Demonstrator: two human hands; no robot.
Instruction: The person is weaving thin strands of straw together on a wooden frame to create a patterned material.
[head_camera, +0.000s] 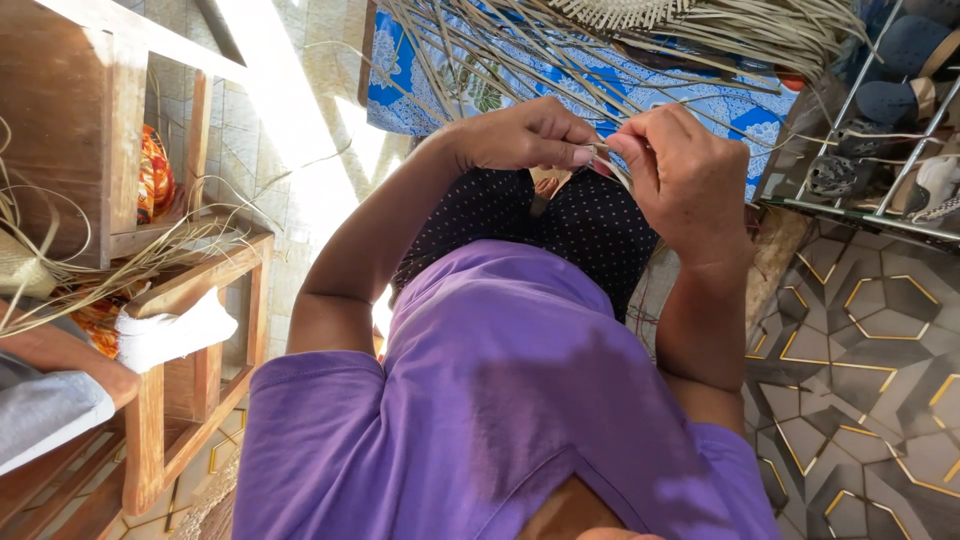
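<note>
Left hand (530, 135) and right hand (685, 175) pinch together, fingertips touching.

1. At nine o'clock, a wooden chair frame (165, 330) is seen.
2. At four o'clock, floor tiles (860, 330) patterned with gold-lined hexagons are laid.
3. At eleven o'clock, pale tiles (290, 140) are struck by sunlight.
4. At two o'clock, a metal rack (880, 120) is stood.

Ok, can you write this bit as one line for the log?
left hand: pinching pale straw strips | right hand: pinching same strips | woven straw piece: above hands | wooden shelf: at left
</note>
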